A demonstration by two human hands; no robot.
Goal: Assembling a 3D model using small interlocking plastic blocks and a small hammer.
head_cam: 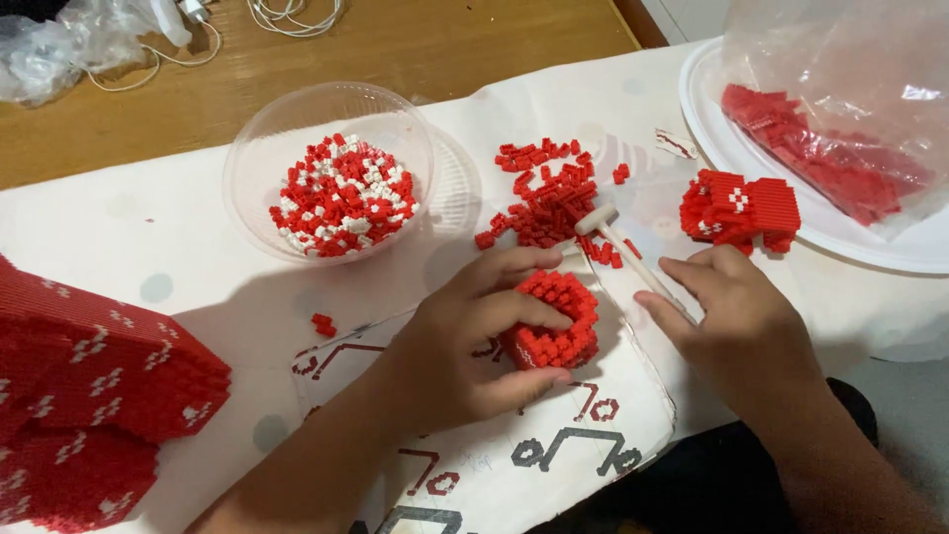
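My left hand (pixel 465 341) grips a small red block assembly (pixel 554 318) made of tiny bricks, holding it on a printed instruction sheet (pixel 514 455). My right hand (pixel 736 316) rests just to its right, fingers curled around the handle of a small white hammer tool (pixel 623 252) whose head lies by a loose pile of red bricks (pixel 549 198). Whether the right hand fully grips the handle is hard to tell.
A clear plastic bowl (pixel 257 148) holds red and white tiny bricks. A finished red piece (pixel 736 208) sits by a white plate (pixel 712 129) bearing a plastic bag of red bricks (pixel 820 148). A large red built block (pixel 89 386) stands at the left. Cables lie on the wooden table (pixel 415 40).
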